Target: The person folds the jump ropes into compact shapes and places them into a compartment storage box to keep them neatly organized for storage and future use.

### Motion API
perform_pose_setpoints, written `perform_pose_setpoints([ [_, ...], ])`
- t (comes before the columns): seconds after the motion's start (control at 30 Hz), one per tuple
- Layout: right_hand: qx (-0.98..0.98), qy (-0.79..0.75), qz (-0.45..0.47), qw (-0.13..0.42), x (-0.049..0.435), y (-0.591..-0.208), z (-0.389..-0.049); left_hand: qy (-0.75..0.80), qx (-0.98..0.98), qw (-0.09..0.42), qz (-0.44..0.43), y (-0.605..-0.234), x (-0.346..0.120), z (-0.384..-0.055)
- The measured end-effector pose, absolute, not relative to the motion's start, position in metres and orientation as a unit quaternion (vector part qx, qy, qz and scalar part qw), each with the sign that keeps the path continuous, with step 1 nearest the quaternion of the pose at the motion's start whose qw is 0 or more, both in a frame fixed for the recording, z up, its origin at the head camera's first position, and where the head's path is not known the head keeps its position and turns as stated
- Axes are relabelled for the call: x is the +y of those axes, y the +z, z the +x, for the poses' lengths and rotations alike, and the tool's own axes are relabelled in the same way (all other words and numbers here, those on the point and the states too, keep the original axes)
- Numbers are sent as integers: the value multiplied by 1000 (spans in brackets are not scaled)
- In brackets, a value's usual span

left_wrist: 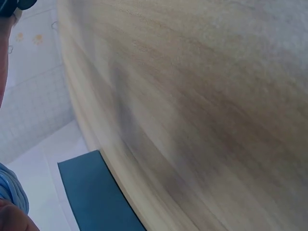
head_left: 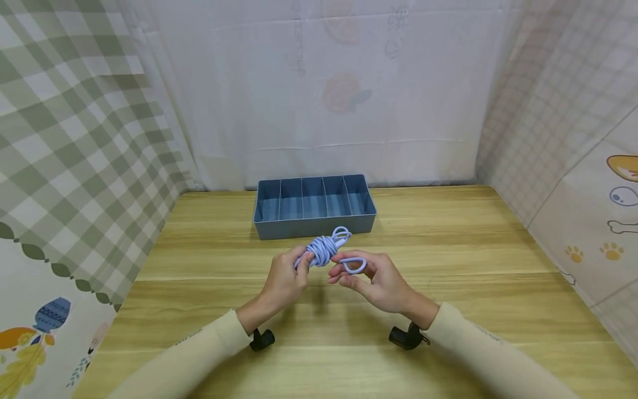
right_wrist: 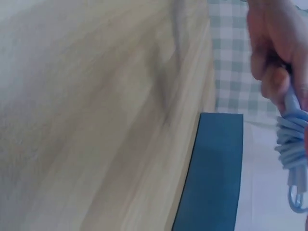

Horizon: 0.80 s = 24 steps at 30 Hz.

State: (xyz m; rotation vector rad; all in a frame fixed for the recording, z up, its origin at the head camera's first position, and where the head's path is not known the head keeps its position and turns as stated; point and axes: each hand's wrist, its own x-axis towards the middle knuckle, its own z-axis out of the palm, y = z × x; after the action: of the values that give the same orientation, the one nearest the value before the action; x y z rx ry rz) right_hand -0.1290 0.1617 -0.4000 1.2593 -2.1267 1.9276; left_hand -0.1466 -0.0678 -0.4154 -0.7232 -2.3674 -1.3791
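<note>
A light blue cord [head_left: 323, 250] is bundled lengthwise, with several turns wound round its middle and small loops standing out at the far end. My left hand [head_left: 286, 275] grips the near end of the bundle, thumb on top. At the bundle's right side is my right hand [head_left: 381, 281], its bent fingers holding a loose loop of the same cord, which curves over the index finger. In the right wrist view the wound cord [right_wrist: 292, 139] hangs from the left hand [right_wrist: 279, 53]. The left wrist view catches just a part of the coils [left_wrist: 12, 190] at its edge.
A blue-grey tray [head_left: 315, 227] with several narrow compartments stands behind the hands on the wooden table [head_left: 433, 238]. White cloth [head_left: 239, 94] hangs at the back, with a green checked cloth [head_left: 94, 111] at the left and a patterned one [head_left: 563, 166] at the right.
</note>
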Motion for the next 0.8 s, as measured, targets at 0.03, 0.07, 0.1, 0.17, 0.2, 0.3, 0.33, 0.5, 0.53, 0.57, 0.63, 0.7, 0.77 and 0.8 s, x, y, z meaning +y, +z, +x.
perform_pose_setpoints([
  [0.03,-673,620,403,17,160,-402,-130,-480,-825,158,-254,-416,-68,-146],
  [0.07,-669,625,402,33,159,-404,-130,-478,-824,162,-255,-416,-67,-146],
  [0.1,-665,631,396,46,157,-405,-129,-477,-824,167,-257,-416,-67,-146],
  [0.17,-665,640,378,67,153,-406,-128,-471,-824,179,-260,-417,-67,-146],
  [0.2,-669,642,368,75,151,-406,-128,-466,-824,187,-262,-417,-67,-146],
  [0.3,-689,643,323,85,146,-403,-125,-450,-824,214,-270,-417,-66,-146],
  [0.33,-693,647,307,82,144,-402,-125,-443,-824,225,-273,-417,-66,-146],
  [0.5,-699,675,227,62,139,-396,-121,-409,-822,271,-288,-416,-66,-146],
  [0.53,-697,682,214,61,138,-395,-121,-404,-822,277,-292,-415,-66,-146],
  [0.57,-696,687,201,60,137,-395,-121,-399,-821,282,-296,-415,-66,-146],
  [0.63,-698,690,179,63,135,-395,-120,-392,-818,291,-304,-415,-67,-146],
  [0.7,-706,687,159,69,133,-394,-120,-386,-815,298,-313,-415,-67,-146],
  [0.77,-717,678,142,77,132,-393,-119,-377,-811,309,-322,-416,-68,-147],
  [0.8,-724,671,133,81,131,-392,-119,-373,-809,315,-326,-416,-69,-147],
])
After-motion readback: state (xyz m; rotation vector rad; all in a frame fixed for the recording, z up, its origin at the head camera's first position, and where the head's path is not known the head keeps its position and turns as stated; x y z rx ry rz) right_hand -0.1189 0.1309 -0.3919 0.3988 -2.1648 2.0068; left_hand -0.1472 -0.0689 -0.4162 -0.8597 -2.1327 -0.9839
